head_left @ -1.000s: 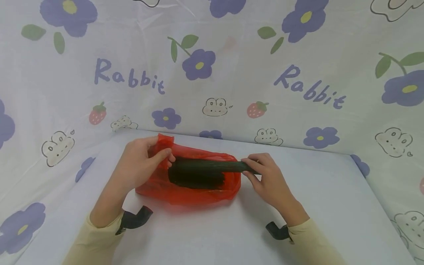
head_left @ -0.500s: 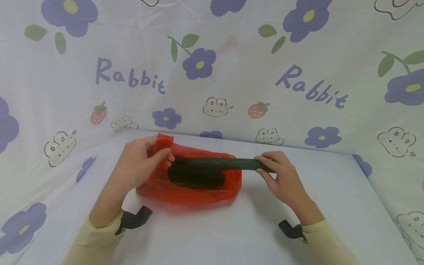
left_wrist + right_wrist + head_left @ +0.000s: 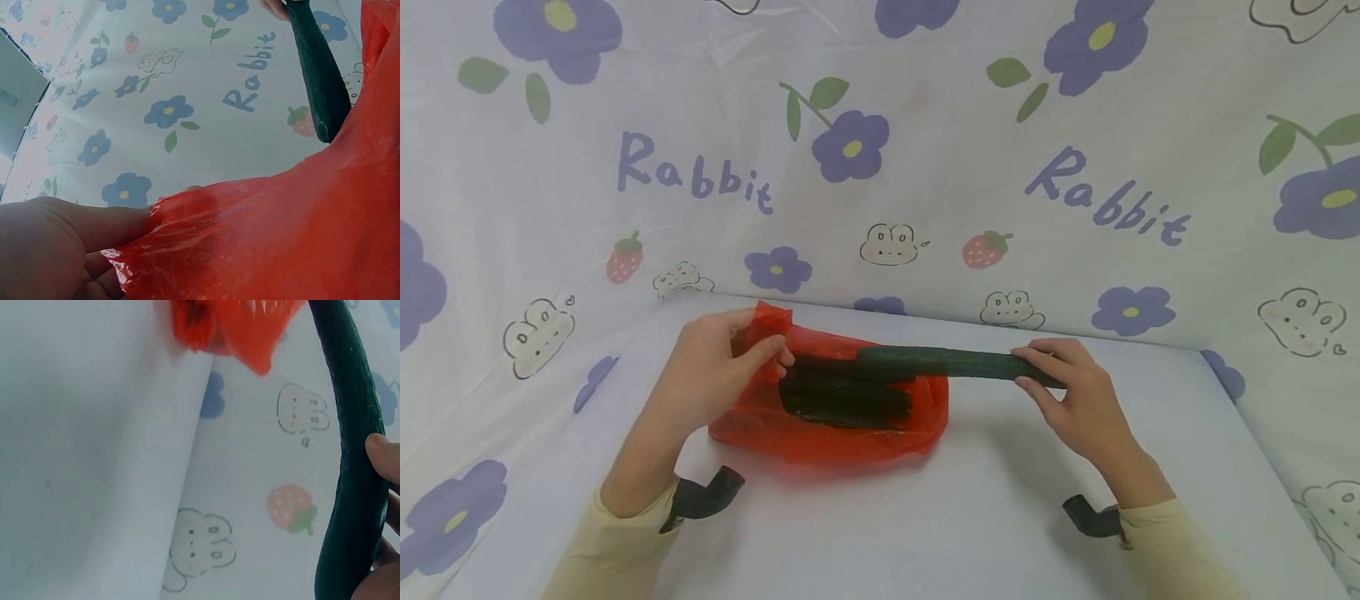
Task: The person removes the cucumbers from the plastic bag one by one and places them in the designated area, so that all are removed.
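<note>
Long, dark-green, slightly bumpy cucumber (image 3: pixel 955 362) lies nearly level in the grasp of the person's right hand (image 3: pixel 1078 400), which pinches it near its right-hand end, the thumb on the near side and the fingers on the far side. Its other end is over the mouth of a thin, translucent red plastic bag (image 3: pixel 820 448), while the middle stretches out past the bag's right edge; whether the cucumber touches the bag cannot be told. The left hand (image 3: pixel 711 375) pinches the bag's upper left edge between thumb and fingers, pulling the film into a raised, crumpled corner. Inside the bag, further dark-green, elongated vegetables (image 3: pixel 842 404) lie side by side, partly hidden by the film and the shadow. The bag rests on a smooth white tabletop (image 3: pixel 865 542). Each arm wears a pale yellow sleeve (image 3: pixel 610 554), and a black, bent wrist fitting (image 3: pixel 703 496) sticks out from each cuff. Behind the table hangs a white fabric backdrop (image 3: pixel 940 192) printed with purple flowers, green leaves, red strawberries, outlined rabbit faces and the word "Rabbit" twice in purple letters.
</note>
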Demonstrator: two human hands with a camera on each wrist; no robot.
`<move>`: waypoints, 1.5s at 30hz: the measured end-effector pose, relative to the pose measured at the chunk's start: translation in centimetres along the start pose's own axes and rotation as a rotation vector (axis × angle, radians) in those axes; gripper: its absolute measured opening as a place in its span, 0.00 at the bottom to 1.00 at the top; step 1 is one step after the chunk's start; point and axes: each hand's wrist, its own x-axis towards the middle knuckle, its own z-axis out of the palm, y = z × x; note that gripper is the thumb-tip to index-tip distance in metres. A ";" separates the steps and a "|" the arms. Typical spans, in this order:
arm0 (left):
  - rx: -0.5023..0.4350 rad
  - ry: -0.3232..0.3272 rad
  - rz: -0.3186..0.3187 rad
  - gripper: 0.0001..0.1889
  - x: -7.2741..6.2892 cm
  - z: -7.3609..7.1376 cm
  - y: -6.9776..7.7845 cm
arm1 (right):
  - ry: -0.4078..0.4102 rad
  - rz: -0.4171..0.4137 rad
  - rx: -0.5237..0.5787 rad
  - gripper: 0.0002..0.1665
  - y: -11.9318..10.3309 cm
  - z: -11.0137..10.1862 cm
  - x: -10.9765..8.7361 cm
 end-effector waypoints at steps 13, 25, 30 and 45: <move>0.010 0.010 0.007 0.08 -0.1 0.1 -0.1 | -0.001 0.030 -0.017 0.26 2.4 -2.5 -0.6; 0.008 0.005 0.010 0.08 -0.2 0.0 -0.1 | 0.013 0.041 -0.037 0.26 4.0 -3.8 -1.4; 0.008 0.007 0.016 0.07 -0.2 0.0 -0.2 | 0.013 0.053 -0.045 0.25 4.8 -4.1 -1.7; 0.011 0.008 0.021 0.09 -0.2 0.1 -0.2 | -0.023 0.110 -0.077 0.23 7.4 -5.0 -2.8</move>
